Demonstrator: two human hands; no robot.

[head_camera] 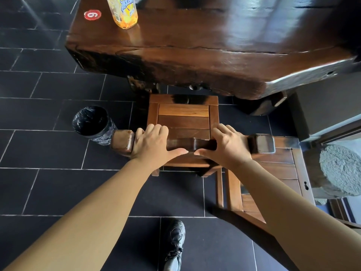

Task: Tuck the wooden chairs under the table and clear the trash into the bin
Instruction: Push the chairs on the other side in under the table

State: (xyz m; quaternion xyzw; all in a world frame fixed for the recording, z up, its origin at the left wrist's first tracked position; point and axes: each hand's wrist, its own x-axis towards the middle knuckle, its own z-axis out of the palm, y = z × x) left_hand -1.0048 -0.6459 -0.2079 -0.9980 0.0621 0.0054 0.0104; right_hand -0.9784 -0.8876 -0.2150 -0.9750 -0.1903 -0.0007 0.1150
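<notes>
wooden chair (183, 118) backrest under left hand (151, 144); right hand (227, 146)

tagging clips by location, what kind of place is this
Probably a restaurant or teahouse dining area: a red round sticker numbered 6 marks the thick dark slab-wood table, a yellow-labelled plastic drink bottle stands on it, and a lined black bin sits on the floor beside.

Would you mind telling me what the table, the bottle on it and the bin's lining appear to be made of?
Table: dark solid-looking wood, glossy finish; grain, cracks and window glare show.
Bottle: apparently clear plastic, printed label, yellow drink visible through it.
Bin lining: thin black plastic bag, judging by its crinkled sheen.
</notes>
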